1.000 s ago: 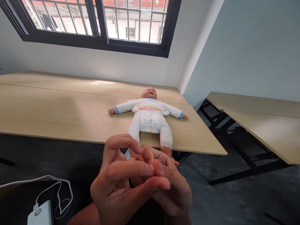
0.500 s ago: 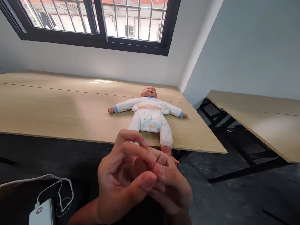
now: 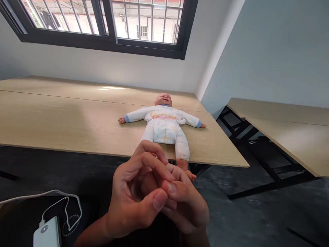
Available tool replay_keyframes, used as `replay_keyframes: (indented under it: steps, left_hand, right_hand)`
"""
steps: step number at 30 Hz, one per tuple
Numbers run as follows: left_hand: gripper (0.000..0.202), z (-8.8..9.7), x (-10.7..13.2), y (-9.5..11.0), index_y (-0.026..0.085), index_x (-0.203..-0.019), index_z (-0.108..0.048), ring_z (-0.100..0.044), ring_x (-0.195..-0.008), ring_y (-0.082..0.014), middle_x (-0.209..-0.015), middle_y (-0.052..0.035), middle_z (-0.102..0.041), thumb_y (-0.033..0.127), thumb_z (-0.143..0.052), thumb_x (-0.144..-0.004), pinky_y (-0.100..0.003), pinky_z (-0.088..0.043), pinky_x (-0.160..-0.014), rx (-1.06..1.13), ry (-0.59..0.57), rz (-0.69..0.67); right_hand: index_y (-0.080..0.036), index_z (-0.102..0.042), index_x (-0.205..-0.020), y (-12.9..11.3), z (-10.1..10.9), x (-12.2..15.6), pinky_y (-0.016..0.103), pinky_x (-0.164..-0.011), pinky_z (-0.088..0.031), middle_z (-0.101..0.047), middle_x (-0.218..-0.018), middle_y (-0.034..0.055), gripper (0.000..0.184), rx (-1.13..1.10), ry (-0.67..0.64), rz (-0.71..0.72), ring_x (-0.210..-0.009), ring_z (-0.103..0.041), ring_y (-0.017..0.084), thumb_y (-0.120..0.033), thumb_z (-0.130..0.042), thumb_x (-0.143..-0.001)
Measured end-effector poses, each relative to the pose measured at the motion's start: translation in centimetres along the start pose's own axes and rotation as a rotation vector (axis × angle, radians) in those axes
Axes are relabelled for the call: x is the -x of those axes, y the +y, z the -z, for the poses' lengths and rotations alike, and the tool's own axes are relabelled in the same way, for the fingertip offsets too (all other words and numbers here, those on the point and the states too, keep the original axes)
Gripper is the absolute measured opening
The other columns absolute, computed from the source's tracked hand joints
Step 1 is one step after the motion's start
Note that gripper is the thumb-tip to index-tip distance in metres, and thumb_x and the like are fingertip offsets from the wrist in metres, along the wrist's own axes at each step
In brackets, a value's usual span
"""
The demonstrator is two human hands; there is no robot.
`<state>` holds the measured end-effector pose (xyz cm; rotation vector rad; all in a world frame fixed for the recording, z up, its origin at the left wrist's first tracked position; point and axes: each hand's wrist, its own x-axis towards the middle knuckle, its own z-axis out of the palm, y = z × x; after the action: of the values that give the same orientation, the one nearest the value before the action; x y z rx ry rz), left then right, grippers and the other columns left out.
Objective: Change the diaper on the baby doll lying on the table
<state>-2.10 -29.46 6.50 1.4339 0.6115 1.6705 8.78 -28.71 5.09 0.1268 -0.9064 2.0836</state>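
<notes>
My left hand (image 3: pixel 137 199) and my right hand (image 3: pixel 189 202) are up close together at the lower middle, their fingers touching. The left one has curved fingers, with a gap between thumb and forefinger. On the right hand, the thumb tip presses against fingers. No object shows in either hand. Beyond them a baby doll (image 3: pixel 164 118) lies on its back on the pale wooden table (image 3: pixel 102 135), arms spread. It wears a white top with blue cuffs and a printed diaper (image 3: pixel 166 132). One foot overhangs the near edge; the other is hidden behind my left hand.
At lower left, a white power bank (image 3: pixel 47 233) with a cable (image 3: pixel 55 206) rests on a dark surface by a beaded loop. A second table (image 3: pixel 288 132) with black legs stands to the right. Behind is a barred window (image 3: pixel 149 27).
The left hand has shifted slightly right and up against the right hand, its fingers still curved. The doll has not moved.
</notes>
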Motion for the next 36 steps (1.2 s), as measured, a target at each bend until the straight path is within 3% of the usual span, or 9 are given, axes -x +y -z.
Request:
replay_keyframes:
  steps: [4, 8, 18, 21, 28, 31, 36]
  left_hand:
    - [0.022, -0.05, -0.10, 0.03, 0.019, -0.075, -0.068, -0.060, -0.076, -0.0117, -0.088, -0.0026, -0.053, 0.038, -0.077, -0.078, -0.022, -0.056, -0.067, 0.019, -0.036, 0.009]
    - [0.018, 0.10, 0.09, 0.00, 0.019, -0.076, -0.068, -0.062, -0.074, -0.0107, -0.090, -0.0018, -0.052, 0.035, -0.077, -0.079, -0.022, -0.057, -0.068, 0.056, -0.067, 0.040]
    - [0.023, -0.38, -0.49, -0.06, 0.017, -0.070, -0.068, -0.058, -0.075, -0.0073, -0.083, -0.0006, -0.053, 0.036, -0.081, -0.076, -0.016, -0.055, -0.076, 0.072, -0.060, 0.029]
    - [0.025, -0.35, -0.39, -0.20, 0.018, -0.069, -0.068, -0.058, -0.083, -0.0091, -0.082, -0.0012, -0.053, 0.038, -0.081, -0.075, -0.014, -0.054, -0.077, 0.065, -0.038, 0.012]
    - [0.022, -0.28, -0.35, -0.08, 0.017, -0.070, -0.067, -0.057, -0.075, -0.0084, -0.082, -0.0011, -0.051, 0.035, -0.079, -0.077, -0.019, -0.055, -0.076, 0.093, -0.084, 0.020]
    - [0.024, -0.38, -0.46, -0.05, 0.017, -0.069, -0.067, -0.055, -0.079, -0.0106, -0.081, -0.0025, -0.052, 0.036, -0.079, -0.076, -0.018, -0.054, -0.072, 0.102, -0.062, 0.015]
    - [0.012, -0.01, -0.11, -0.69, 0.018, -0.079, -0.068, -0.057, -0.081, -0.0110, -0.091, -0.0031, -0.053, 0.029, -0.073, -0.080, -0.022, -0.055, -0.076, 0.167, -0.134, 0.037]
  right_hand:
    - [-0.016, -0.045, -0.077, 0.15, 0.27, -0.15, 0.013, -0.047, -0.024, -0.030, -0.058, -0.0070, 0.026, -0.025, -0.033, 0.015, -0.049, -0.023, 0.003, -0.025, -0.063, -0.093]
    - [-0.016, -0.044, -0.075, 0.05, 0.23, -0.14, 0.012, -0.047, -0.024, -0.030, -0.058, -0.0067, 0.027, -0.021, -0.024, 0.001, -0.050, -0.023, 0.003, -0.025, -0.063, -0.092]
    - [-0.015, -0.046, -0.077, 0.13, 0.86, 0.08, 0.014, -0.049, -0.024, -0.033, -0.059, -0.0057, 0.020, -0.016, -0.026, -0.002, -0.050, -0.027, 0.003, -0.022, -0.060, -0.090]
    - [-0.015, -0.047, -0.077, 0.08, 0.85, 0.08, 0.015, -0.049, -0.025, -0.034, -0.058, -0.0058, 0.019, -0.003, -0.023, 0.008, -0.049, -0.027, 0.004, -0.021, -0.059, -0.090]
    - [-0.015, -0.049, -0.079, 0.19, 0.86, 0.14, 0.015, -0.049, -0.026, -0.034, -0.059, -0.0059, 0.016, -0.010, 0.002, 0.002, -0.050, -0.028, 0.003, -0.021, -0.062, -0.087]
    - [-0.015, -0.050, -0.079, 0.10, 0.70, 0.19, 0.015, -0.049, -0.026, -0.036, -0.059, -0.0062, 0.018, 0.044, 0.058, 0.006, -0.049, -0.028, 0.003, -0.022, -0.065, -0.086]
    - [-0.016, -0.049, -0.075, -0.09, 0.39, 0.48, 0.015, -0.047, -0.023, -0.037, -0.056, -0.0066, 0.025, 0.173, 0.169, 0.039, -0.047, -0.025, 0.002, -0.026, -0.070, -0.082]
